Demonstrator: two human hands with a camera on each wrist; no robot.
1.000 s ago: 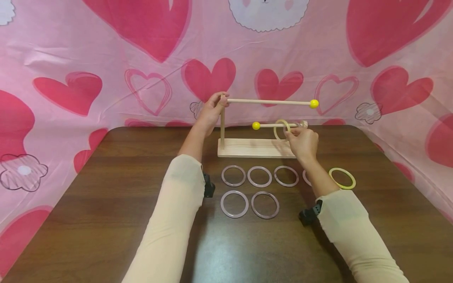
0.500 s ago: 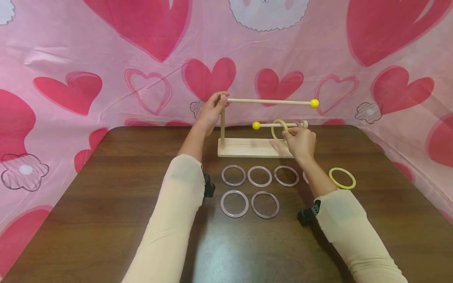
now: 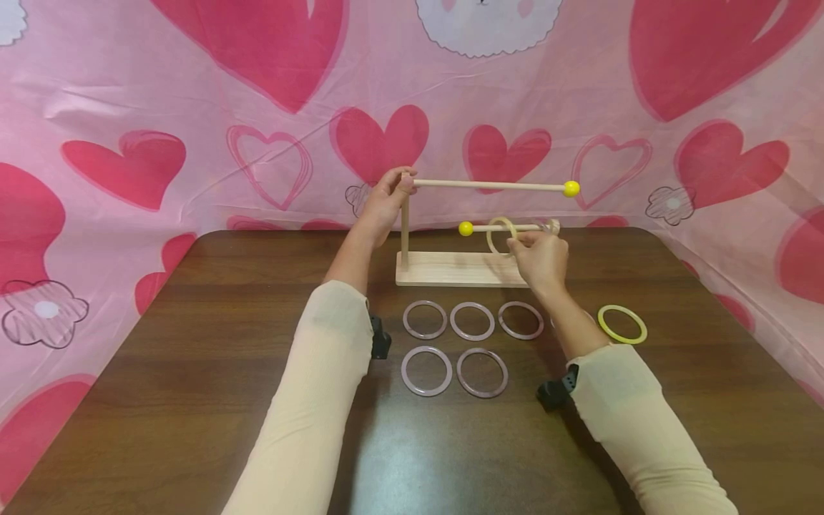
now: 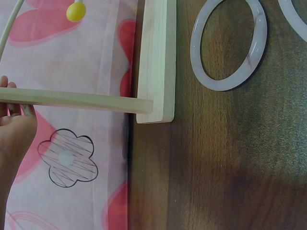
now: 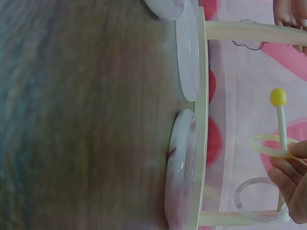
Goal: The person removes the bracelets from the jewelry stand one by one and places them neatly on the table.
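Note:
A wooden stand (image 3: 450,269) carries two rods with yellow ball ends. My left hand (image 3: 385,207) grips the top of its left post, where the upper rod (image 3: 489,185) begins. With thumb and fingers, my right hand (image 3: 543,265) pinches a pale yellow bangle (image 5: 268,152). That bangle encircles the lower rod (image 3: 478,229), between the ball end and the right post. Closer to the right post, a translucent lilac bangle (image 5: 238,203) hangs on the same rod, partly behind my right hand in the right wrist view.
Several lilac bangles (image 3: 405,370) lie flat in two rows on the brown table (image 3: 193,400), in front of the stand. One of them is mostly hidden by my right forearm. Right of that arm lies a yellow bangle (image 3: 643,330). A pink heart-patterned cloth (image 3: 270,86) hangs behind.
My right hand has moved a little left, sliding the pale yellow bangle along the lower rod toward its ball end. The left hand keeps its place on the post.

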